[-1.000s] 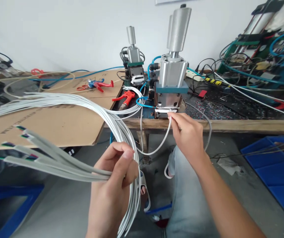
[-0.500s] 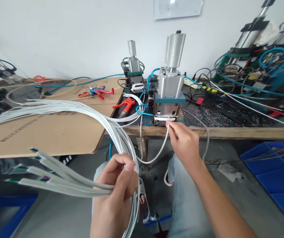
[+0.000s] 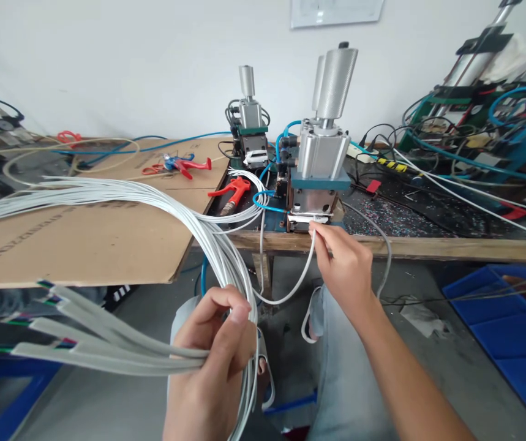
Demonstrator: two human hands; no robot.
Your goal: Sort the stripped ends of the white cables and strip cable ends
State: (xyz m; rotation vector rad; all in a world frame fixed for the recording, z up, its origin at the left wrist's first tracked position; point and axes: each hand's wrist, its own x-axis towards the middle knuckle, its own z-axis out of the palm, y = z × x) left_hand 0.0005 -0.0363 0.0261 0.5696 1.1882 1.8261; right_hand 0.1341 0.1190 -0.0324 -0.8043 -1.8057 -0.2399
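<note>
My left hand (image 3: 214, 361) is closed round several grey-white cables (image 3: 120, 352), whose stripped ends show coloured inner wires at the left. A thick bundle of white cables (image 3: 217, 245) arcs from the cardboard and hangs down behind that hand. Between thumb and fingertips, my right hand (image 3: 343, 263) pinches a single white cable (image 3: 297, 291) close to its end. This end is at the white-edged slot low on the front of a pneumatic wire stripping machine (image 3: 320, 171); the tip itself is hidden. From my right hand the cable sags in a loop toward the bundle.
A smaller similar machine (image 3: 251, 128) stands behind, left. A red air gun (image 3: 232, 195), red-and-blue pliers (image 3: 184, 164) and a cardboard sheet (image 3: 83, 245) lie on the bench. Other machines (image 3: 469, 79) with blue hoses stand at right. A blue bin (image 3: 501, 343) sits on the floor.
The view has shifted slightly. The cable ends in my left hand have swung a little left and down. My right hand keeps its pinch on the cable at the machine's slot.
</note>
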